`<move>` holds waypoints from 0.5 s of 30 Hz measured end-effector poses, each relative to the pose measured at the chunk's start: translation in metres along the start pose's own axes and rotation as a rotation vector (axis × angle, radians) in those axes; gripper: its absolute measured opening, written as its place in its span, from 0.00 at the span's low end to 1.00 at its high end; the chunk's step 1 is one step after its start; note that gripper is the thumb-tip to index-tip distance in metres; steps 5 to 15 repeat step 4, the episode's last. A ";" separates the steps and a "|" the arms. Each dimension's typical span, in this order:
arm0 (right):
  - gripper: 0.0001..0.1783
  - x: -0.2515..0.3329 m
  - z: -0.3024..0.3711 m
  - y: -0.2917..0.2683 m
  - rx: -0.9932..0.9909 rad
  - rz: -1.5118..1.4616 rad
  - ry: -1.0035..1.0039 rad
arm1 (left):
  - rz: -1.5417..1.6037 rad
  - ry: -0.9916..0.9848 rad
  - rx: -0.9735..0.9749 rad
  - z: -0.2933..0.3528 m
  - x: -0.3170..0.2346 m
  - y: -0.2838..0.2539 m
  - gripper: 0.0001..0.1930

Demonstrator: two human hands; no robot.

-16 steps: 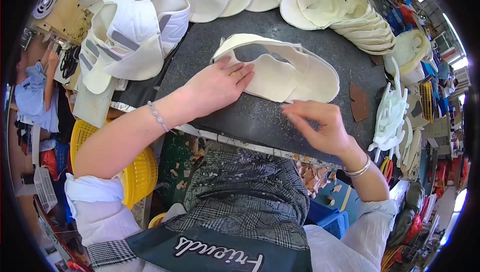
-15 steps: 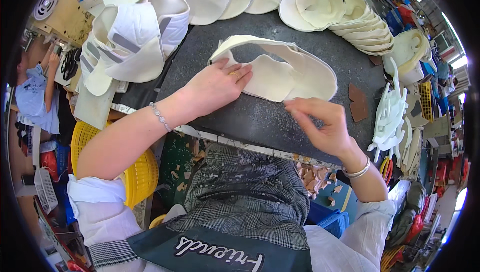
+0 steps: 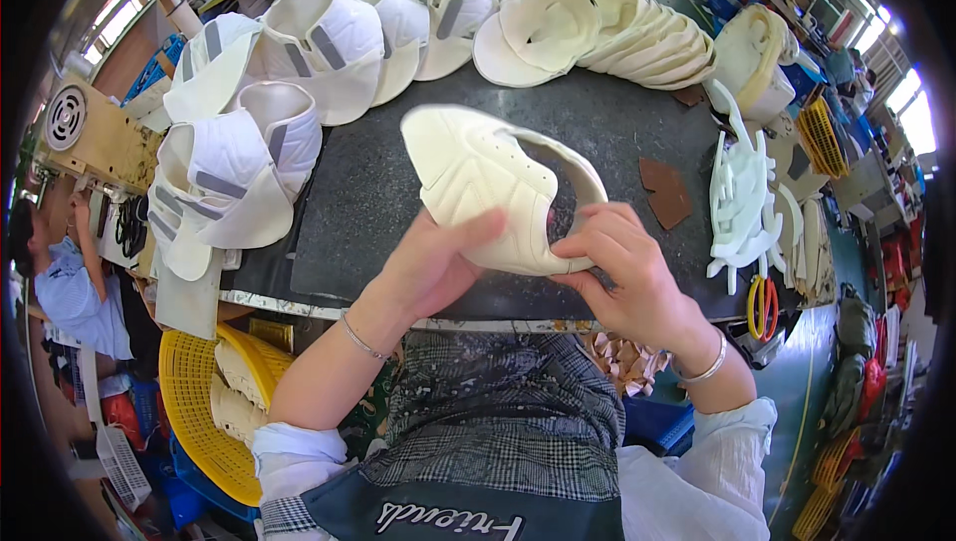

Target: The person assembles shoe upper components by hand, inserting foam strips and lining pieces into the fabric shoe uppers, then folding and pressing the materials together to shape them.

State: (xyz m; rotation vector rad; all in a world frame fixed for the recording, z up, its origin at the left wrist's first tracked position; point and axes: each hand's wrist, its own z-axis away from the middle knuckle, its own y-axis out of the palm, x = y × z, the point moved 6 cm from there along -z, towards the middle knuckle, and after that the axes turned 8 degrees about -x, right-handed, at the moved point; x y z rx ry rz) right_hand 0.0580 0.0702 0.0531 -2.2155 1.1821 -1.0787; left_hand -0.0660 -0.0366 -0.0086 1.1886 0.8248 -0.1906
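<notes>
A cream shoe upper (image 3: 476, 175) is held up in front of me, its stitched outer side showing and its toe pointing to the far left. My left hand (image 3: 434, 260) is closed round its lower left side, thumb on the outer face and the other fingers hidden behind it. At the upper's right end my right hand (image 3: 619, 264) pinches the edge near the collar opening. Below the upper lies the dark, speckled work table (image 3: 349, 193).
White uppers with grey strips (image 3: 324, 43) stand along the left and far side. A nested row of cream uppers (image 3: 647, 38) lies at the far right. Brown scraps (image 3: 665, 193) and a pale green plastic rack (image 3: 742, 193) are on the right. A yellow basket (image 3: 189, 392) holds cream pieces at lower left.
The upper has been lifted off the table and turned over, from its inner side to its stitched outer side. My left hand went from its far edge to underneath. The view has shifted.
</notes>
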 end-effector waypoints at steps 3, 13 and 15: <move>0.15 -0.004 0.000 -0.005 0.031 -0.035 0.059 | -0.017 0.103 -0.061 -0.001 -0.006 0.004 0.31; 0.15 -0.009 0.003 -0.005 0.047 -0.073 0.099 | -0.002 0.163 -0.021 0.002 -0.004 0.004 0.32; 0.15 -0.009 0.003 -0.005 0.047 -0.073 0.099 | -0.002 0.163 -0.021 0.002 -0.004 0.004 0.32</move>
